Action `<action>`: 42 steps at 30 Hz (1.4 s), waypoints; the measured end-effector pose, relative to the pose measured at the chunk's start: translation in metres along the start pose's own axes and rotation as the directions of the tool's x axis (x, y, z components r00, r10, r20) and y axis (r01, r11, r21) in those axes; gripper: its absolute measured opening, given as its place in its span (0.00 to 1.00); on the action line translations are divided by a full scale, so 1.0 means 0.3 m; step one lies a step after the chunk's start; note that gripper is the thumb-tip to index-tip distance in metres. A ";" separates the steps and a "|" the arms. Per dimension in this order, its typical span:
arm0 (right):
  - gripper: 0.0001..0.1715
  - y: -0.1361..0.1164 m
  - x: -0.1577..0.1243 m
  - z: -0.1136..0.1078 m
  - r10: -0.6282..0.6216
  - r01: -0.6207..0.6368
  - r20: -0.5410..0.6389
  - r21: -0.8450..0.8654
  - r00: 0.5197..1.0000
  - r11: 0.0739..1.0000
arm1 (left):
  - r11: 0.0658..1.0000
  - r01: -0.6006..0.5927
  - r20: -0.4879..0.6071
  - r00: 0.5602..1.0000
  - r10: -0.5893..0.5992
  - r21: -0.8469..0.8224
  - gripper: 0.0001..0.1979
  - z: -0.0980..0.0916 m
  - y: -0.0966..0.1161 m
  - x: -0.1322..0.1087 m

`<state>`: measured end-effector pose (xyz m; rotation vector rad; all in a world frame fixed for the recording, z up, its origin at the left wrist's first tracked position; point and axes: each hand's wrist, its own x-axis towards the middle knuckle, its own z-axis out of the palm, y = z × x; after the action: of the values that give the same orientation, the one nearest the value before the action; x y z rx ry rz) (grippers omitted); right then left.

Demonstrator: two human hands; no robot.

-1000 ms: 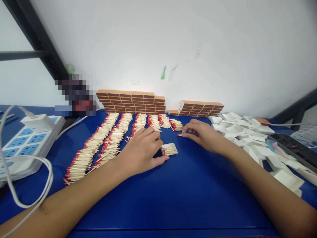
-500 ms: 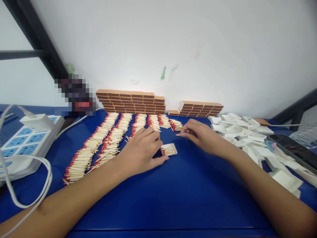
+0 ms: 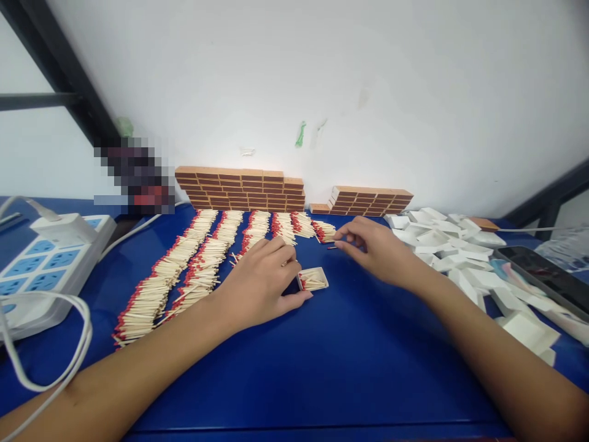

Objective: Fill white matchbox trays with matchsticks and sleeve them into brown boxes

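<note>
Tray, small, white, open (image 3: 326, 278): on the blue table (image 3: 350, 362), partly filled with matches (image 3: 314, 282) (red heads mostly toward its left end). Left hand (image 3: 263, 279): at the tray's left end, thumb and fingertips apart around it; impossible to tell whether clamped on it. Right hand (image 3: 373, 248): behind and right of the tray, fingertips together on a single match (image 3: 332, 248). Match rows (image 3: 143, 304): several, left of the tray and behind it. Matchbox stacks (image 3: 248, 190), brown-sided: two, farther behind the tray. Loose white boxes (image 3: 432, 238), piled: right of the tray. Phone (image 3: 538, 270), dark: farther right of the tray. Power strip (image 3: 81, 265): well left of the tray.
</note>
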<state>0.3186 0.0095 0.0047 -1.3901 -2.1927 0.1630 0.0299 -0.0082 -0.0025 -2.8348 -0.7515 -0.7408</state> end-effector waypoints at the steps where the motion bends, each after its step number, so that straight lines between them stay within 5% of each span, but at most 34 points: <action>1: 0.10 0.030 0.004 0.002 0.006 -0.006 0.012 -0.028 1.000 1.000 | 1.000 0.002 0.006 1.000 -0.002 0.000 0.16 -0.001 0.000 0.001; 5: 0.11 0.092 0.010 0.014 0.015 -0.012 0.091 -0.034 0.996 0.999 | 1.000 0.006 0.011 1.000 -0.006 0.011 0.16 -0.006 -0.001 0.004; 17: 0.14 0.097 0.008 -0.007 0.022 -0.020 0.123 -0.021 0.992 1.000 | 1.000 0.005 0.020 1.000 -0.005 0.017 0.16 -0.003 -0.002 0.005; 22: 0.15 -0.019 -0.008 -0.038 -0.006 -0.012 0.209 0.086 0.978 0.996 | 1.000 0.012 0.025 1.000 -0.013 0.006 0.16 -0.006 -0.001 0.005; 30: 0.13 -0.180 -0.048 0.017 -0.093 0.018 0.276 0.263 0.957 0.965 | 1.000 0.001 0.002 1.000 -0.001 -0.007 0.15 -0.003 0.006 0.002; 37: 0.12 -0.064 -0.013 0.006 0.004 -0.006 0.031 0.067 1.000 0.998 | 1.000 0.001 0.004 1.000 -0.001 -0.019 0.15 -0.003 0.005 0.000; 42: 0.12 0.041 0.001 0.045 -0.026 0.027 0.040 -0.020 0.999 0.999 | 1.000 0.002 0.023 1.000 -0.001 -0.028 0.15 -0.006 0.005 0.003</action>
<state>0.3218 0.0179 -0.0112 -1.3797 -2.2504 0.1603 0.0305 -0.0095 -0.0006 -2.8726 -0.7527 -0.7253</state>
